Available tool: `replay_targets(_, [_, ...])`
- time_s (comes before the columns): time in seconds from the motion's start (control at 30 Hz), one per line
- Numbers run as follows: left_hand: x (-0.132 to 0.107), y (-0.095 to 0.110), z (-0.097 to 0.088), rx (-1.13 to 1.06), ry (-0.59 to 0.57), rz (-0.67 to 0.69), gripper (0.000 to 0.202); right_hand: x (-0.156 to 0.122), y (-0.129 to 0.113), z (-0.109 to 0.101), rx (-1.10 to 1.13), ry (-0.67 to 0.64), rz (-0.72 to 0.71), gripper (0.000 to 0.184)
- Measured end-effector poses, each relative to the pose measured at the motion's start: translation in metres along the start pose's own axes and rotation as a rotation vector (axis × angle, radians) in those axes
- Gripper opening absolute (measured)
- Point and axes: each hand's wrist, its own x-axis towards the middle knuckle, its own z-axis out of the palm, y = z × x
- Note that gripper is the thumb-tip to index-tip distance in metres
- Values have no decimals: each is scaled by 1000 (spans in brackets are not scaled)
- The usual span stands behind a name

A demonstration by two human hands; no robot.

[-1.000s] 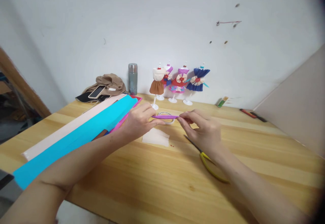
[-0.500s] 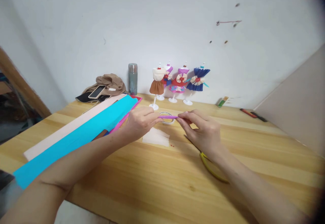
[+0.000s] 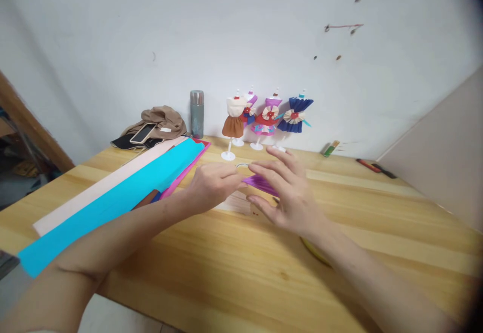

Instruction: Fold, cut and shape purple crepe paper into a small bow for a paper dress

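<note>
My left hand (image 3: 216, 186) pinches one end of a piece of purple crepe paper (image 3: 261, 184), which fans out in pleats to the right. Close over its wider end is my right hand (image 3: 289, 189), fingers spread apart; whether a fingertip touches the paper cannot be made out. Beneath the hands lies a pale piece of paper (image 3: 236, 203) on the wooden table. Part of a ring-shaped item (image 3: 242, 165), likely a roll, shows behind the fingers. Scissors with a yellow handle (image 3: 316, 252) lie mostly hidden under my right wrist.
Several small dress-form stands, one with a brown skirt (image 3: 233, 127), line the wall beside a flask (image 3: 196, 114). Turquoise paper (image 3: 113, 207) and pale pink paper (image 3: 94, 192) spread across the left side. A phone (image 3: 143, 133) rests by a brown cloth bag (image 3: 166, 120). A green tube (image 3: 331, 148) stands right.
My right hand has let go of the folded purple strip and spread its fingers. The strip has opened into a pleated fan, still held at its left end.
</note>
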Motion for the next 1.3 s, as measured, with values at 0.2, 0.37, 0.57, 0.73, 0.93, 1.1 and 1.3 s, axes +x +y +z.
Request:
replay_targets(0.2, [5, 3, -4, -81, 0, -25, 40, 0, 1, 2, 42, -24, 21, 19])
replay_targets(0.37, [5, 4, -4, -134, 12, -22, 39, 4, -2, -1, 70, 30, -2, 2])
replay_targets(0.57, [3, 4, -2, -192, -39, -65, 34, 3, -3, 1, 87, 55, 6, 13])
replay_targets(0.73, [5, 1, -1, -196, 18, -69, 29, 0, 5, 2, 76, 39, 0, 7])
replay_targets(0.93, [6, -1, 2, -189, 15, -75, 31, -3, 13, 3, 82, 31, -11, 9])
replay_targets(1.1, [4, -4, 5, -185, 40, -75, 33, -3, 16, 2, 89, 34, -31, 14])
replay_targets(1.3, [2, -9, 6, -218, 19, -102, 32, -4, 25, 0, 108, -3, 28, 10])
